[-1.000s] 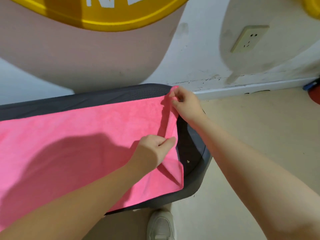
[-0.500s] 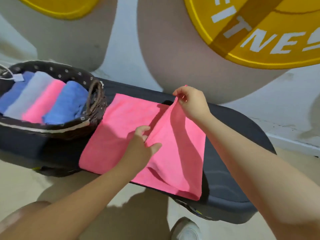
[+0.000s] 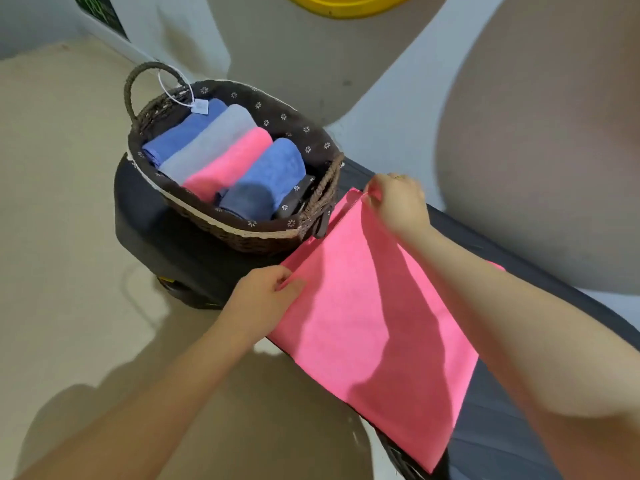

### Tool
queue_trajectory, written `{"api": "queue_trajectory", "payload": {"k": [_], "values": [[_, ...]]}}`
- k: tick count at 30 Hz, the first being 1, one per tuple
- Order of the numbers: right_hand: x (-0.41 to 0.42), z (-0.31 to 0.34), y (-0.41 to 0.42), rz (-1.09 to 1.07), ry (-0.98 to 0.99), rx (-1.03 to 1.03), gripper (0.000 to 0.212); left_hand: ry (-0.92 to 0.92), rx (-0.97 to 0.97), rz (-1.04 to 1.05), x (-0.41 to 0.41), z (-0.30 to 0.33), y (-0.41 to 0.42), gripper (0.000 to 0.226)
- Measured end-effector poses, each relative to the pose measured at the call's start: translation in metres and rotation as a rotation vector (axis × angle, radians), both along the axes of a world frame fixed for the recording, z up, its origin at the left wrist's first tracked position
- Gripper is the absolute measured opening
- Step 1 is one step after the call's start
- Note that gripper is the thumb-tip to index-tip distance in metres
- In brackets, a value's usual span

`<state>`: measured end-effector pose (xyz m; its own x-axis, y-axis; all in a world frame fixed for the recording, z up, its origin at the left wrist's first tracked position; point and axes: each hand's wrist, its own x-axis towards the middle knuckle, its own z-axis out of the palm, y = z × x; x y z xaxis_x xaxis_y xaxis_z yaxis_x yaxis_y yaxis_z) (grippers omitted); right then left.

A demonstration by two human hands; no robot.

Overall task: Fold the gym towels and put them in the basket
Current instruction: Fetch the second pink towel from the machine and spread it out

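A pink towel (image 3: 367, 327) lies folded in half on a dark padded bench (image 3: 502, 441). My right hand (image 3: 398, 202) pinches its far corner next to the basket. My left hand (image 3: 263, 299) pinches the near corner at the bench's front edge. A brown wicker basket (image 3: 242, 233) with a dotted lining stands on the bench's left end. Rolled towels lie side by side in it: a blue one (image 3: 180, 136), a grey one (image 3: 211, 143), a pink one (image 3: 228, 164) and another blue one (image 3: 270, 174).
The basket's far handle (image 3: 138, 77) carries a white tag (image 3: 200, 106). Behind the bench stands a white wall with grey shapes (image 3: 533, 161). A yellow disc (image 3: 346, 5) shows at the top edge. Beige floor (image 3: 62, 220) spreads to the left.
Both hands have carried the towel's right end leftward over the rest, so it now lies doubled with its corners near the basket. The view has swung left and down.
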<state>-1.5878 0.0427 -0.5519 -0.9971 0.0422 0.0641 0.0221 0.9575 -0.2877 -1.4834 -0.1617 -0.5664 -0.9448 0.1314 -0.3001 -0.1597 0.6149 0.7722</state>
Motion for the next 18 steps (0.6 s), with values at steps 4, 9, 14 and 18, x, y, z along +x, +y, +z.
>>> {"api": "queue_trajectory", "payload": {"k": [4, 9, 14, 18], "values": [[-0.012, -0.014, -0.004, 0.030, -0.026, 0.021, 0.025, -0.030, -0.125, -0.033, -0.002, -0.015, -0.011, 0.033], [-0.030, -0.025, -0.002, 0.006, -0.101, -0.156, 0.029, 0.037, -0.060, 0.012, 0.003, -0.027, -0.025, 0.023], [-0.039, -0.034, -0.003, -0.068, -0.134, -0.223, 0.019, 0.136, -0.053, 0.139, 0.002, -0.029, -0.033, 0.018], [-0.046, -0.040, -0.006, -0.107, -0.133, -0.201, 0.023, 0.174, -0.202, 0.163, -0.010, -0.036, -0.042, 0.017]]}}
